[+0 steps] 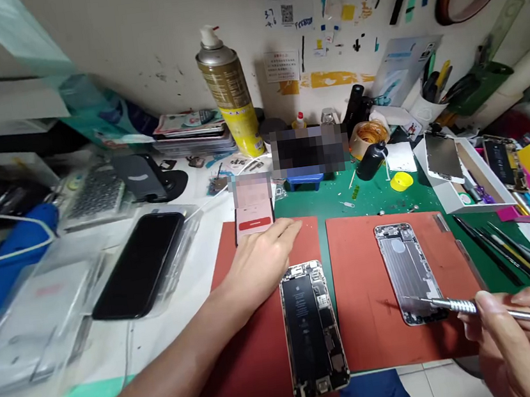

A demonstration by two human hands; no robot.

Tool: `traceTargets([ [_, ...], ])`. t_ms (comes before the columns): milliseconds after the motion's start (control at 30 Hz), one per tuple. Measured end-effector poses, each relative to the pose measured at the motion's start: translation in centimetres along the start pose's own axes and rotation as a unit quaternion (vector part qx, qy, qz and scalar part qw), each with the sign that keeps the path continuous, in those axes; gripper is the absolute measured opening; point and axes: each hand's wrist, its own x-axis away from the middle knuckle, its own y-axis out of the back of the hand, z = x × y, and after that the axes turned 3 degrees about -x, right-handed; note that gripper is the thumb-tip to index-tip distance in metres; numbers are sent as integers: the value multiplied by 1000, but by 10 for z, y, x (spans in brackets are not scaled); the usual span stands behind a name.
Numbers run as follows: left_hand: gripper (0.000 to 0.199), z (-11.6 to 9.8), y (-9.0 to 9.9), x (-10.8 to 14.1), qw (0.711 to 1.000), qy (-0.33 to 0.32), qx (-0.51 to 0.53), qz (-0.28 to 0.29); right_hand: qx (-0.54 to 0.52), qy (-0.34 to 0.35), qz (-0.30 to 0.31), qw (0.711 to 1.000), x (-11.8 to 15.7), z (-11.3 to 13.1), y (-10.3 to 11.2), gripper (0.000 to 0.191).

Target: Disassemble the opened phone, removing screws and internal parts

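Screwdriver (462, 306) | gripped by right hand (528, 340) | left hand (263, 253): fingers loosely extended

screwdriver (462, 306) in right hand (517, 344)

Moderate light covers the bench (169, 339); the left mat (259, 354) lies darker beside the left arm (199, 335), and the shell (404, 271) has a soft sheen. Wide-angle stretch and blur smear the sides, including the plastic cases (34, 330). Pixelation masks the top of the lit phone (253, 214).
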Motion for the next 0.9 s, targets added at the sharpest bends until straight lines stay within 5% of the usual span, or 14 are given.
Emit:
traceTargets([
  [500, 63, -9, 7, -3, 996, -23, -65, 58, 13, -4, 54, 998, 18, 10, -13, 47],
  [633, 59, -8, 7, -3, 996, -28, -72, 49, 92, 75, 109, 987, 23, -2, -12, 36],
  [900, 47, -4, 7, 1, 999, -32, -36, -9, 169, 259, 284, 908, 26, -25, -16, 13],
])
